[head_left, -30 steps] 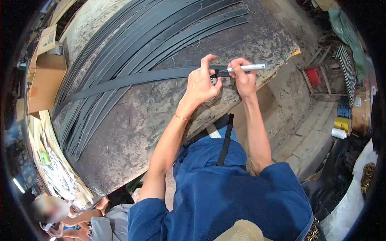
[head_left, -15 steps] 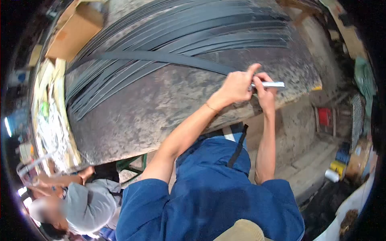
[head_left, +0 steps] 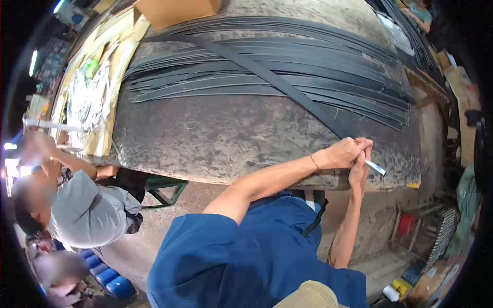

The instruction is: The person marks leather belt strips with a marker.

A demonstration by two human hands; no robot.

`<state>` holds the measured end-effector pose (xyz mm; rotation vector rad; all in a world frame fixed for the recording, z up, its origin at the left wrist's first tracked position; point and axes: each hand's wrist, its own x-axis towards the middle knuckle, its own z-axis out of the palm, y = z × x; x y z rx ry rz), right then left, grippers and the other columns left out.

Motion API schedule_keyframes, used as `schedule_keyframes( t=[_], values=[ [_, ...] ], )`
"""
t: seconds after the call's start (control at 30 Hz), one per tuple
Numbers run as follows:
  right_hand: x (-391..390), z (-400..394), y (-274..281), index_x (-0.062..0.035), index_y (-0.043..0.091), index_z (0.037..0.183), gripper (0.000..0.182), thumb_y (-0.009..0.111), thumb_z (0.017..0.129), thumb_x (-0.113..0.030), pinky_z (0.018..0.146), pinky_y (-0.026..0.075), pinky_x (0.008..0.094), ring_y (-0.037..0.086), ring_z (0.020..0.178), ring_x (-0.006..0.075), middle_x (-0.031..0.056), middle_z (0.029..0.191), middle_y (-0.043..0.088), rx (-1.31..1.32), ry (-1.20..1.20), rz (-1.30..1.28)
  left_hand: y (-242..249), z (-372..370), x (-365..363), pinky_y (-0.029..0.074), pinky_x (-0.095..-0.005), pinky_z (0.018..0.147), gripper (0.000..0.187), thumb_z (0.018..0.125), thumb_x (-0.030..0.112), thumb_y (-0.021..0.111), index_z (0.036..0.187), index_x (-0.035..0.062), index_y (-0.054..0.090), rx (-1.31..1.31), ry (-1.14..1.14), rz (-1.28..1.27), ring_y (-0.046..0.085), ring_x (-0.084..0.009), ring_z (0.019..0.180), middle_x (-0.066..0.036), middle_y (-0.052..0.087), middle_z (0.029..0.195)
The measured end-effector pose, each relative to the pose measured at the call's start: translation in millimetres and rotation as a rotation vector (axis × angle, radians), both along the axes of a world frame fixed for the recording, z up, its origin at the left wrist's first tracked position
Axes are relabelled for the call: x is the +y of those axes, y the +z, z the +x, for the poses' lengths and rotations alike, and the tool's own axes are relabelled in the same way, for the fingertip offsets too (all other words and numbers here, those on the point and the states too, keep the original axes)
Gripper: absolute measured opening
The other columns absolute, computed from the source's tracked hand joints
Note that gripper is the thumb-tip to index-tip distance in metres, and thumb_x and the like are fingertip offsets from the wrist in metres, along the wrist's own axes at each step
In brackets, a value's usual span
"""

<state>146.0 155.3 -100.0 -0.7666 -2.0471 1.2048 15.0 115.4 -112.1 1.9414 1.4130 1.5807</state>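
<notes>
A long black strip [head_left: 287, 90] runs slantwise over the other strips, and its near end reaches my left hand [head_left: 340, 154]. That hand is closed on the strip's end. Pressed up against it, my right hand [head_left: 358, 172] is closed around a slim silvery-white tool [head_left: 375, 167], shaped like a pen or narrow cutter. One end of the tool sticks out to the right of the fingers; the rest is hidden in the grip. Both hands are close over the front right part of the worktable [head_left: 226, 138]. Many flat black strips [head_left: 318, 64] lie side by side across its far half.
A cardboard box [head_left: 177, 13] stands at the back left. Beside it, a shallow tray [head_left: 110, 131] holds pale scraps. People sit at the left, one in a grey shirt [head_left: 92, 210]. A red object [head_left: 406, 224] and boxes are on the floor at right.
The view has shifted and turned. My hands, still together, have come down closer to the table's right front edge, and the slanting strip now stretches straighter. The tool's end points more downward.
</notes>
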Motion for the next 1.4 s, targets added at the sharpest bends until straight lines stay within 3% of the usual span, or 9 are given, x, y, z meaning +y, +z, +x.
schedule_keyframes(
  t=[0.33,0.53,0.73,0.97,1.07,1.1,1.13,1.23,1.4],
  values=[
    [4.8,-9.4,-24.4,-0.0018,0.054,0.122,0.051,0.034,0.107,-0.047,0.101,0.04,0.0345,0.054,0.115,0.025,0.0122,0.123,0.055,0.15,0.064,0.054,-0.3,5.2,-12.1,0.056,-0.0455,0.071,0.042,0.082,0.003,0.066,0.12,-0.0009,0.048,0.097,0.091,0.208,0.07,-0.0391,0.082,-0.019,0.069,0.092],
    [-16.0,-22.1,0.9,-0.0012,0.057,0.123,0.054,0.025,0.11,-0.042,0.108,0.037,0.0347,0.051,0.125,0.0271,0.0135,0.131,0.057,0.07,0.116,0.171,3.2,-2.2,-36.7,0.056,-0.044,0.069,0.04,0.085,0.005,0.064,0.12,-0.0028,0.047,0.143,0.186,0.065,0.069,-0.0381,0.078,-0.02,0.068,0.087],
    [-48.1,-38.9,25.3,-0.0024,0.057,0.136,0.048,0.042,0.107,-0.037,0.108,0.04,0.0346,0.057,0.122,0.0212,0.0097,0.134,0.06,0.256,0.18,-0.39,49.2,-9.9,-99.9,0.057,-0.039,0.078,0.058,0.079,-0.003,0.071,0.131,0.0033,0.045,-0.333,0.183,0.025,0.074,-0.0309,0.092,-0.018,0.07,0.097],
    [-75.1,-66.9,20.1,0.0015,0.05,0.143,0.061,0.035,0.105,-0.044,0.111,0.04,0.0367,0.057,0.126,0.023,0.0134,0.135,0.062,0.433,0.271,-0.689,77.3,-27.8,-136.6,0.058,-0.0442,0.082,0.048,0.085,0.015,0.075,0.124,0.0021,0.05,0.026,0.333,-0.223,0.07,-0.0409,0.099,-0.024,0.07,0.105],
    [-82.5,-61.8,28.6,0.0014,0.064,0.129,0.052,0.039,0.108,-0.039,0.104,0.043,0.0337,0.059,0.116,0.0178,0.0094,0.13,0.064,0.401,0.228,-0.731,83.1,-30.8,-144.2,0.057,-0.0432,0.08,0.046,0.084,0.013,0.075,0.119,0.0034,0.047,-0.053,0.333,-0.289,0.071,-0.0401,0.096,-0.021,0.07,0.1],
    [-82.4,-60.0,24.4,0.0001,0.069,0.118,0.049,0.043,0.108,-0.04,0.085,0.047,0.0283,0.06,0.096,0.0116,0.0034,0.108,0.069,0.351,0.139,-0.707,83.2,-31.5,-144.4,0.056,-0.0433,0.078,0.04,0.083,0.011,0.075,0.113,0.0023,0.049,-0.085,0.295,-0.149,0.07,-0.0411,0.091,-0.02,0.07,0.097],
    [-81.1,-56.7,27.0,0.0001,0.069,0.118,0.049,0.043,0.108,-0.04,0.085,0.047,0.0283,0.06,0.096,0.0116,0.0034,0.108,0.069,0.352,0.134,-0.706,84.4,-34.4,-147.9,0.056,-0.0433,0.078,0.04,0.083,0.011,0.075,0.113,0.0023,0.049,-0.085,0.29,-0.149,0.07,-0.0411,0.091,-0.02,0.07,0.097],
    [-85.7,-50.2,48.0,-0.0017,0.074,0.092,0.043,0.055,0.105,-0.038,0.053,0.037,0.0212,0.05,0.06,0.0038,-0.004,0.071,0.062,0.246,0.077,-0.569,92.1,-32.8,-159.6,0.054,-0.0426,0.073,0.027,0.086,0.009,0.073,0.103,-0.0002,0.054,0.141,0.356,-0.367,0.067,-0.0415,0.084,-0.021,0.069,0.096],
    [-80.0,-45.1,39.8,-0.0019,0.073,0.09,0.038,0.058,0.104,-0.034,0.049,0.038,0.0218,0.049,0.054,0.0051,-0.0025,0.065,0.059,0.274,-0.017,-0.533,87.4,-25.8,-165.4,0.056,-0.037,0.076,0.02,0.087,0.001,0.069,0.101,-0.0008,0.054,0.174,0.406,-0.238,0.071,-0.0345,0.089,-0.021,0.071,0.104]
  ],
)
